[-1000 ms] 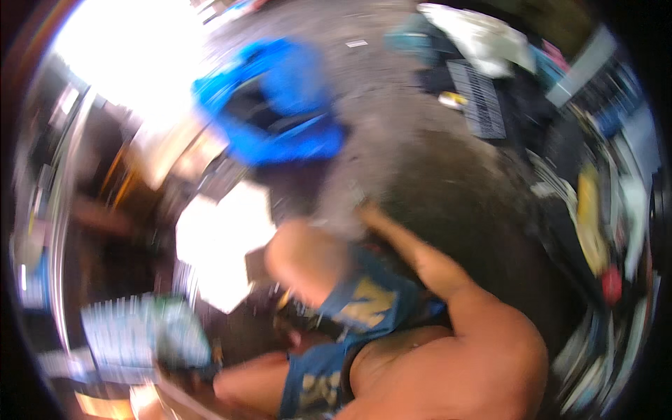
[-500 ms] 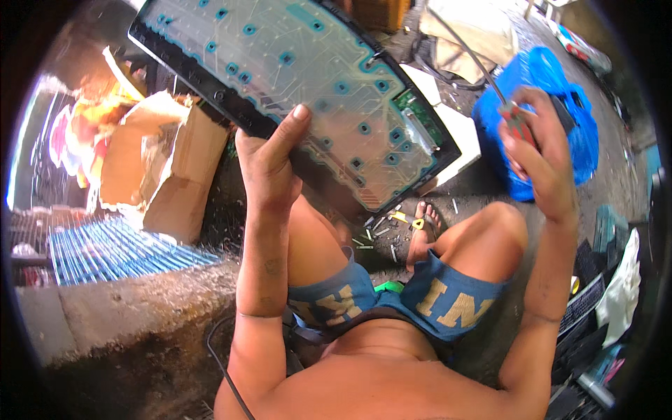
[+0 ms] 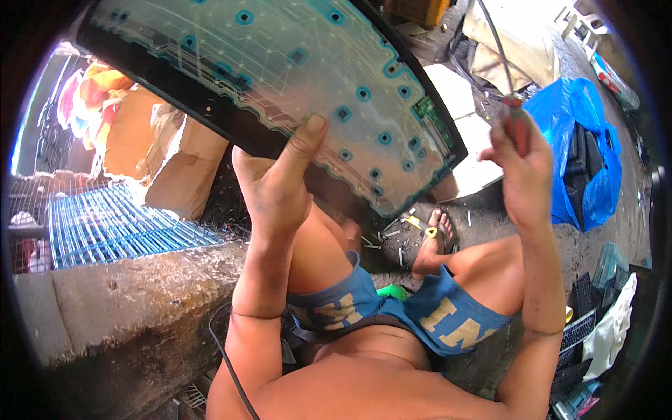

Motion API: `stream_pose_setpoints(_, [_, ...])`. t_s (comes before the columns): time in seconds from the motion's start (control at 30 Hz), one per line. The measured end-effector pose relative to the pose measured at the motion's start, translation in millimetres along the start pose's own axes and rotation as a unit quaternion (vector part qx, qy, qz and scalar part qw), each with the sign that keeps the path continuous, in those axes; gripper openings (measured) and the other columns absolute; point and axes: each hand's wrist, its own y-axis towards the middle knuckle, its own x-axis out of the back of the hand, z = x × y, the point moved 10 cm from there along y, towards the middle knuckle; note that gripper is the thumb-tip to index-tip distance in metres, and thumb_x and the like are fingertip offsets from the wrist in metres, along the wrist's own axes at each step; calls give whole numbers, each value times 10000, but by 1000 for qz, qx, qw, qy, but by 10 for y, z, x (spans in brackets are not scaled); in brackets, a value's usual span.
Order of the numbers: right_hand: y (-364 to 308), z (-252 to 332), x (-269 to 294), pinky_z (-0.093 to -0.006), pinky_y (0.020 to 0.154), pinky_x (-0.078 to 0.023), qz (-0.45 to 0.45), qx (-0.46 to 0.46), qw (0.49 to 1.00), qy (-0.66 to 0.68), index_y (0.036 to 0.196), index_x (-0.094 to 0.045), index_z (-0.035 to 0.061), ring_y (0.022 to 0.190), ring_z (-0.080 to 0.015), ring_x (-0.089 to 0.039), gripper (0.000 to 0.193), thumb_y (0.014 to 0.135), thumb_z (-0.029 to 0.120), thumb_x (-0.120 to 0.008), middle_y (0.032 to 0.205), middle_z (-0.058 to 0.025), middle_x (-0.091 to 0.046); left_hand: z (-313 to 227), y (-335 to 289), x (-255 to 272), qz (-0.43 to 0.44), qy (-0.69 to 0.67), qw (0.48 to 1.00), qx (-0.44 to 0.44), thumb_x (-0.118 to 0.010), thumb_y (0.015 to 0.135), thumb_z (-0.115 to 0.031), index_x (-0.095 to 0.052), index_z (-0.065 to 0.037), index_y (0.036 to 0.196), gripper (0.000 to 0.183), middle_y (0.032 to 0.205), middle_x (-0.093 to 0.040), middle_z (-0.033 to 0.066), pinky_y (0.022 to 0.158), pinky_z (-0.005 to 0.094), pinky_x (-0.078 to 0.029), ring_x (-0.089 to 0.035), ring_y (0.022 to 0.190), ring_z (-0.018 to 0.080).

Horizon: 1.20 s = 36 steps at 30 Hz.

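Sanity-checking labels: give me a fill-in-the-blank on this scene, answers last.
The right hand holds a long-shafted tool with a ____ handle.
The left hand grips the circuit-patterned panel with its ____ over the face.
The plastic bag holding black items is ____.
The cardboard box sits to the ____ of the bag.

Answers: red; thumb; blue; left

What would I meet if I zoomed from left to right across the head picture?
Box → left hand → green thing → sandalled foot → right hand with a screwdriver → blue bag.
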Motion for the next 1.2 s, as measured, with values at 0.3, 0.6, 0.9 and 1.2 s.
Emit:
stream_pose_setpoints(0.3, [122,-287,284,-333,905,-520,-24,7,997,73,1300,-527,35,1013,-168,-619,349,974,73,-647,1128,-40,-612,-27,-14,-866,173,-60,983,-15,-757,829,-548,-574,52,1242,751,1065,-692,225,802,391,-554,-689,939,278])
stream_pose_setpoints(0.6, [-29,-787,77,-333,691,-555,158,-89,956,231,1298,-508,-8,834,-214,-636,354,992,124,-626,1091,-94,-607,621,92,-1271,143,-281,940,132,-288,1009,-702,-550,-54,1249,739,1097,-607,63,907,374,-470,-568,1034,196])
stream_pose_setpoints(0.9, [-265,-397,-510,-222,822,-452,143,-92,983,-68,1214,-525,37,878,-67,-525,311,933,7,-656,966,19,-543,863,-209,-270,68,-122,983,118,-331,1008,-646,-517,-72,1147,618,973,-595,56,884,370,-418,-552,914,193])
stream_pose_setpoints(1.2, [-392,142,-287,-263,778,-493,198,40,969,-141,1219,-553,-5,872,-119,-594,379,876,33,-710,950,-51,-599,90,87,-84,321,-255,911,-33,-396,1022,-552,-497,-109,1025,454,889,-579,28,801,340,-394,-525,818,164])
